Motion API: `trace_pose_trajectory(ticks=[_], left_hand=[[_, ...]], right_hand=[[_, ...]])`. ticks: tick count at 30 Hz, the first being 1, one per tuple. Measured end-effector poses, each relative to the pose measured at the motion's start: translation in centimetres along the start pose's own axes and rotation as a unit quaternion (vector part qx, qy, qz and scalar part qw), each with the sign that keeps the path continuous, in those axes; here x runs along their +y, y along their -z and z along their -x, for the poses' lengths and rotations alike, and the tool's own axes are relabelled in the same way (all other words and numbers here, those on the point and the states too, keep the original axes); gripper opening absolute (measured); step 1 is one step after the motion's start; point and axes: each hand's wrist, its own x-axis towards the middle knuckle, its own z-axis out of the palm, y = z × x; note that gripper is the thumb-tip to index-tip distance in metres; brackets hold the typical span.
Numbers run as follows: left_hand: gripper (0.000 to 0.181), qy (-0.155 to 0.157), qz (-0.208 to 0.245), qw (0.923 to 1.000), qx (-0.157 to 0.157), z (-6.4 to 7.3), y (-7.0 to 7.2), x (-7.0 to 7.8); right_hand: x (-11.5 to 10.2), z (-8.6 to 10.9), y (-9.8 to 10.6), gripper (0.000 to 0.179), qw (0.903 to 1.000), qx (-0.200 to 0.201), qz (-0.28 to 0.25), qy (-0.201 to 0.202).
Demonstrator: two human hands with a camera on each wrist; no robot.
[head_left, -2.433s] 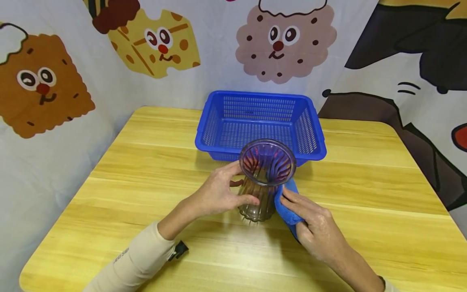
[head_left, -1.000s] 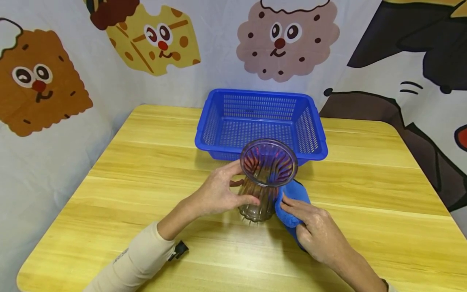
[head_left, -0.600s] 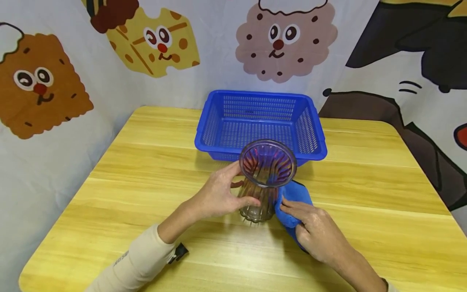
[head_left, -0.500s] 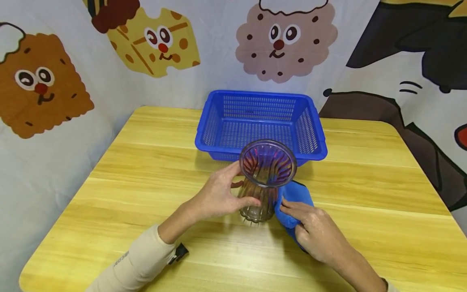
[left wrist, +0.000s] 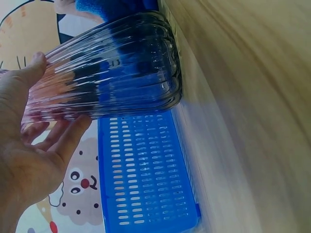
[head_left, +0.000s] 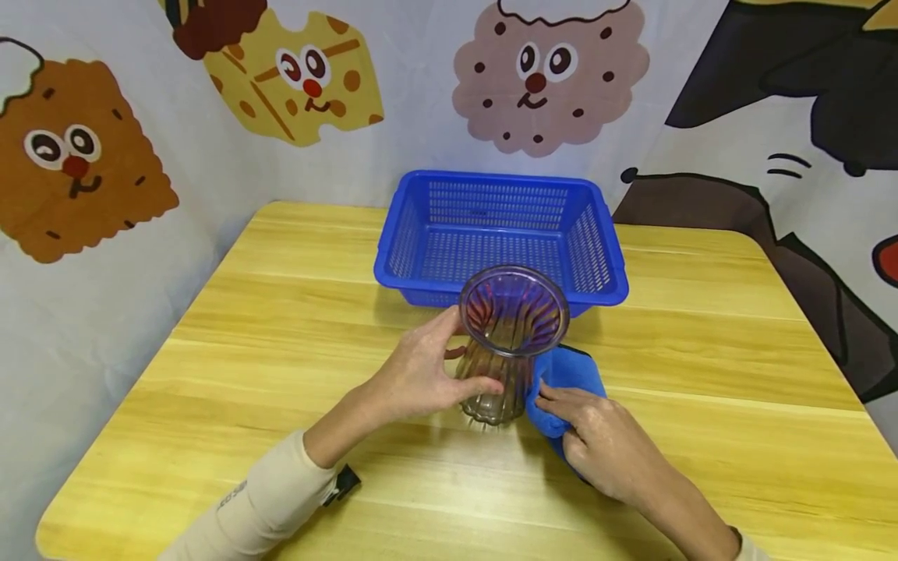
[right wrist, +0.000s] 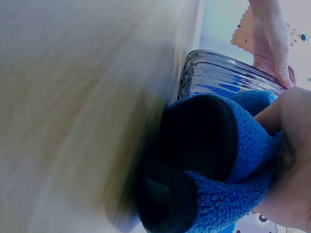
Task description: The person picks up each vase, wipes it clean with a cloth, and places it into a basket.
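A ribbed, see-through glass vase (head_left: 494,389) with a flared purple-tinted rim stands upright on the table in front of the basket. My left hand (head_left: 421,370) grips its left side, thumb across the front and fingers behind. In the left wrist view the vase's scalloped base (left wrist: 167,63) sits right at the tabletop. My right hand (head_left: 606,440) pinches a folded blue cloth (head_left: 575,372) against the vase's right side. Seen from the right wrist, the fluffy blue cloth (right wrist: 243,145) with dark edging bunches in the fingers and hides part of the glass.
Behind the vase stands a blue plastic basket (head_left: 603,300) with slotted walls, near the table's back edge. The wood-grain table (head_left: 266,312) has rounded corners. A cartoon-printed cloth (head_left: 421,93) hangs behind and beside it. A black strap buckle (head_left: 344,485) hangs by the left sleeve.
Over these frames the blue cloth has spread out more above my right hand, which has shifted slightly. My left hand and the vase have stayed in place.
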Motion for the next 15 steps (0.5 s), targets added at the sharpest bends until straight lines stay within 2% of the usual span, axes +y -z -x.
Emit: trace_pose_trajectory(ticks=[8, 15], left_hand=[[0.093, -0.004, -0.001, 1.0000, 0.002, 0.02, 0.08, -0.02], [0.097, 0.001, -0.003, 0.9999, -0.010, -0.13, 0.18, 0.15]], right_hand=[[0.13, -0.34, 0.15, 0.047, 0.9992, -0.017, 0.023, 0.026], [-0.15, -0.62, 0.03, 0.046, 0.9944, -0.047, 0.077, 0.055]])
